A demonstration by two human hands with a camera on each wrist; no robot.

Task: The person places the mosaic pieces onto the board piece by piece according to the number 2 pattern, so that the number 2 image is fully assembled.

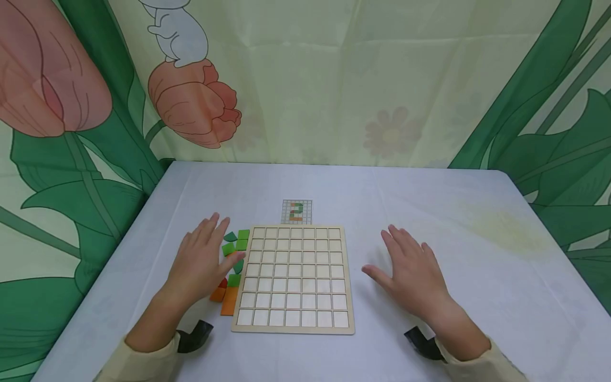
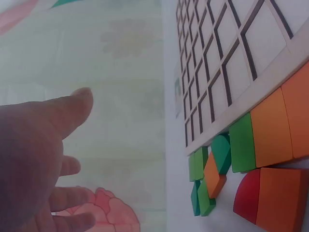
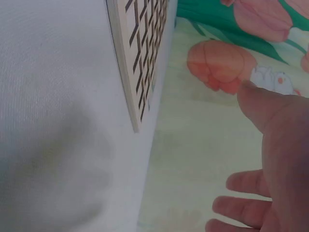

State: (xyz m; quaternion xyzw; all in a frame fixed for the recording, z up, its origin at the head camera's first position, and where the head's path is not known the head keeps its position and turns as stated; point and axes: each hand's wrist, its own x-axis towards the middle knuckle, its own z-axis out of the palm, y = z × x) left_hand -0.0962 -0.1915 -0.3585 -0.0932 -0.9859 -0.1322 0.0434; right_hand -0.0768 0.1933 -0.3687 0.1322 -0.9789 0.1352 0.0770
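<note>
A wooden grid board (image 1: 293,333) with rows of square cells lies in the middle of the white table. Along its left side sit several loose blocks: green squares (image 1: 243,234), an orange block (image 1: 229,301), a red rounded piece (image 2: 247,193) and teal rounded pieces (image 2: 221,153). My left hand (image 1: 198,265) hovers above these blocks, fingers extended and thumb spread toward the board, holding nothing. To the right of the board my right hand (image 1: 410,276) is raised over the table, fingers spread, with nothing in it.
A small printed pattern card (image 1: 297,211), showing a coloured figure on a grid, lies just behind the board. The white-covered table (image 1: 429,196) ends at a curtain (image 1: 324,95) printed with tulips and leaves. A black strap (image 1: 194,336) shows at the left wrist.
</note>
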